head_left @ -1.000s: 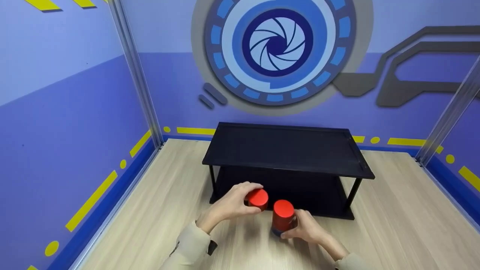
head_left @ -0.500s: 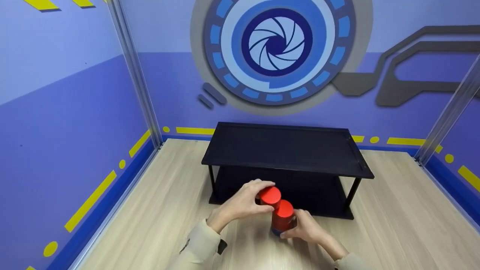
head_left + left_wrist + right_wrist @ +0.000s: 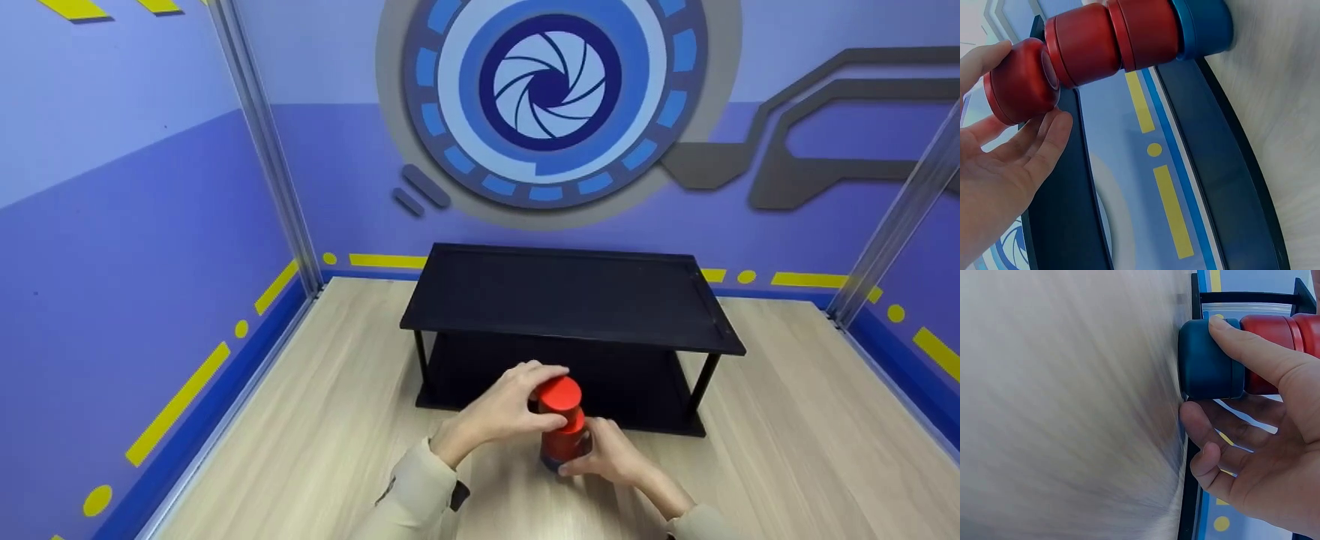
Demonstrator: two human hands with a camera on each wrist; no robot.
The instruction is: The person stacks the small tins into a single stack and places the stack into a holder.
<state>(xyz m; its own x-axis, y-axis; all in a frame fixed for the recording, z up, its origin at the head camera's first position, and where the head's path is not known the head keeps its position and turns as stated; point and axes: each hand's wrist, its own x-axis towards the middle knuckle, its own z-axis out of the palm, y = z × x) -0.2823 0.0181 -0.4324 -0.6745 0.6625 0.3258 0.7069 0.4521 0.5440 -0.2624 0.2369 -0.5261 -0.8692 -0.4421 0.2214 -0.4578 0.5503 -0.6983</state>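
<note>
A small red lidded canister is held by my left hand, its thumb and fingers curled round the sides. It is over the top of a stack, slightly off to one side in the left wrist view; whether they touch I cannot tell. The stack is upright on the table: a blue canister at the bottom, then a lower red canister and an upper red canister. My right hand grips the stack low down, its thumb on the blue canister and fingers partly hidden behind it.
Just behind the stack stands a black two-tier shelf with thin posts. The pale wooden tabletop extends to both sides. Blue-purple printed walls and metal corner posts enclose it.
My left hand has carried its red canister rightward, from beside the stack to over its top. The right hand has stayed on the stack.
</note>
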